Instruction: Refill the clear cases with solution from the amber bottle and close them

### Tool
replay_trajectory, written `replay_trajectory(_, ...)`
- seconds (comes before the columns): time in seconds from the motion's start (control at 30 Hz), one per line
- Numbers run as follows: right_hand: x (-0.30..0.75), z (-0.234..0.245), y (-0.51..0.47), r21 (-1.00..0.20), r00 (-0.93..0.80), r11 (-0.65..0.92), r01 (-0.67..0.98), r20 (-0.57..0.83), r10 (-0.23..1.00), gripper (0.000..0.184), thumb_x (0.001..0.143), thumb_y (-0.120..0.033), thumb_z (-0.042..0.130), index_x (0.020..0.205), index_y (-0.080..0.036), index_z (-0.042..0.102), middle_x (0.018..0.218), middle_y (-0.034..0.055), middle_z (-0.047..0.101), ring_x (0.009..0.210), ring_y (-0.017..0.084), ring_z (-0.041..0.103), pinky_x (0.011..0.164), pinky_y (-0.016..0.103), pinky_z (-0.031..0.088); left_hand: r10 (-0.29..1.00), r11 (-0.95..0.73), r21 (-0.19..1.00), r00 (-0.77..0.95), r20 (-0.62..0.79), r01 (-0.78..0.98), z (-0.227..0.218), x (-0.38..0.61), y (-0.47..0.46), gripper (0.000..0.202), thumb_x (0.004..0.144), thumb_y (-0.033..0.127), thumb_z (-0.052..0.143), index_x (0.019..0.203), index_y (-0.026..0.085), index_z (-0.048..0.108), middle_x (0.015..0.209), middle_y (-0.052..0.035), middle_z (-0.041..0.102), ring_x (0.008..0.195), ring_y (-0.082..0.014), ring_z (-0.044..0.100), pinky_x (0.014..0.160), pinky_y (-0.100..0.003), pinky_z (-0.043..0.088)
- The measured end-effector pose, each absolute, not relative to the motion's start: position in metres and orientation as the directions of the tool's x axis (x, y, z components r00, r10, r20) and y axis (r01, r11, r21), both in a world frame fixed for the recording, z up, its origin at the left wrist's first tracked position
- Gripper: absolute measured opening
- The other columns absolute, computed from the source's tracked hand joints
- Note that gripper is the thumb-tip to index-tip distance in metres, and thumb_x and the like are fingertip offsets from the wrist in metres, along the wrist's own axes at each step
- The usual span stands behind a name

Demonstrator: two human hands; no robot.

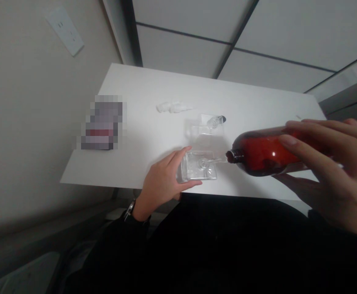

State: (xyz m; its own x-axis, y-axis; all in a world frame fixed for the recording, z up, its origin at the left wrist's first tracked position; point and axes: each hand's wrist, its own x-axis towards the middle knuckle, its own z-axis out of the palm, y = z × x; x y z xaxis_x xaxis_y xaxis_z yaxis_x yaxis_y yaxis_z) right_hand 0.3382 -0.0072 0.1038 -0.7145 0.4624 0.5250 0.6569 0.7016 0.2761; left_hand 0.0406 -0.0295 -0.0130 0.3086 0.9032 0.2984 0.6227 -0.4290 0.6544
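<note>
The left hand point(163, 183) has its grip closed around a clear, flat-sided glass bottle point(197, 168), whose thick, glossy walls catch pale highlights, and it sits at the near edge of the counter. The right hand point(328, 171) grips a smooth, rounded, amber-red plastic bottle point(266, 152) on its side, with the fingers spread across the shiny shoulder and body. Its dark, ribbed neck point(234, 156) points at the narrow glass neck point(220, 160) of the clear bottle, right beside it; whether they touch is hard to tell. Farther along the white, matte counter point(154, 81) lies a second transparent glass vessel point(204, 132), squared in shape with a dark tip at one end. Beyond it is a crumpled white tissue point(172, 107), and to the left a boxy item point(103, 122) too pixelated to identify. A black watch strap point(130, 209) circles the left wrist beneath a dark sleeve point(120, 245). A white wall plate with sockets point(63, 30) sits on the beige wall, and pale panels with dark seams point(227, 36) fill the far side.
</note>
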Motion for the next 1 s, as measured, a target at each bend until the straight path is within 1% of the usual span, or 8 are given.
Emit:
replay_trajectory(0.17,0.338,0.103,-0.005,0.274,-0.714,0.701,0.659,0.522,0.467,0.101,0.077,-0.020,0.091,0.163,-0.027,0.039,0.138,0.0239,0.068,0.117,0.049,0.070,0.093,0.071,0.057,0.905,-0.426,0.657,0.309,0.293,0.622,-0.015,0.041,-0.029,0.081,0.084,0.056,0.082,0.148,0.022,0.047,0.143,-0.0144,0.067,0.130,-0.0318,0.068,0.104,-0.048,0.060)
replay_trajectory(0.4,0.338,0.102,-0.004,0.281,-0.713,0.696,0.661,0.525,0.465,0.098,0.078,-0.022,0.090,0.163,-0.028,0.040,0.139,0.0224,0.068,0.116,0.047,0.070,0.093,0.070,0.058,0.905,-0.426,0.651,0.309,0.293,0.629,-0.014,0.041,-0.029,0.082,0.083,0.057,0.082,0.147,0.019,0.047,0.144,-0.0154,0.067,0.130,-0.0322,0.068,0.105,-0.048,0.059)
replay_trajectory(0.53,0.338,0.101,-0.005,0.285,-0.706,0.688,0.668,0.536,0.463,0.096,0.079,-0.023,0.090,0.162,-0.029,0.041,0.137,0.0208,0.069,0.116,0.044,0.071,0.095,0.064,0.060,0.907,-0.420,0.657,0.310,0.285,0.626,-0.014,0.041,-0.029,0.081,0.084,0.058,0.081,0.148,0.021,0.047,0.145,-0.0151,0.066,0.131,-0.0324,0.067,0.106,-0.048,0.059)
replay_trajectory(0.63,0.335,0.096,-0.006,0.254,-0.688,0.682,0.685,0.533,0.493,0.095,0.080,-0.024,0.088,0.162,-0.029,0.041,0.134,0.0209,0.071,0.115,0.043,0.071,0.089,0.058,0.062,0.909,-0.416,0.667,0.309,0.281,0.618,-0.015,0.041,-0.030,0.080,0.086,0.059,0.079,0.149,0.022,0.047,0.145,-0.0151,0.066,0.131,-0.0328,0.067,0.105,-0.049,0.059)
replay_trajectory(0.73,0.330,0.087,-0.006,0.175,-0.651,0.686,0.706,0.542,0.532,0.090,0.082,-0.027,0.087,0.161,-0.028,0.044,0.129,0.0202,0.073,0.112,0.041,0.072,0.083,0.053,0.063,0.911,-0.410,0.675,0.308,0.274,0.613,-0.015,0.041,-0.030,0.082,0.086,0.058,0.079,0.151,0.023,0.044,0.145,-0.0150,0.066,0.130,-0.0327,0.067,0.105,-0.048,0.059)
replay_trajectory(0.83,0.324,0.074,-0.007,0.069,-0.606,0.694,0.717,0.555,0.570,0.085,0.083,-0.030,0.086,0.158,-0.024,0.047,0.127,0.0194,0.073,0.110,0.038,0.072,0.084,0.050,0.064,0.917,-0.397,0.680,0.299,0.264,0.616,-0.014,0.040,-0.031,0.090,0.083,0.055,0.083,0.155,0.025,0.038,0.149,-0.0154,0.062,0.131,-0.0326,0.067,0.106,-0.048,0.058)
replay_trajectory(0.93,0.323,0.061,-0.011,-0.074,-0.511,0.672,0.737,0.590,0.625,0.082,0.083,-0.031,0.086,0.155,-0.023,0.048,0.127,0.0173,0.073,0.110,0.035,0.073,0.088,0.049,0.064,0.915,-0.404,0.661,0.290,0.281,0.633,-0.012,0.037,-0.030,0.084,0.082,0.050,0.086,0.149,0.025,0.043,0.144,-0.0138,0.065,0.130,-0.0317,0.066,0.110,-0.048,0.055)
replay_trajectory(1.0,0.325,0.053,-0.015,-0.200,-0.398,0.626,0.753,0.619,0.677,0.081,0.083,-0.036,0.086,0.155,-0.027,0.048,0.128,0.0150,0.072,0.112,0.035,0.073,0.092,0.051,0.064,0.920,-0.393,0.633,0.277,0.279,0.667,-0.009,0.032,-0.029,0.078,0.081,0.046,0.087,0.144,0.023,0.047,0.141,-0.0131,0.067,0.129,-0.0311,0.066,0.110,-0.048,0.055)
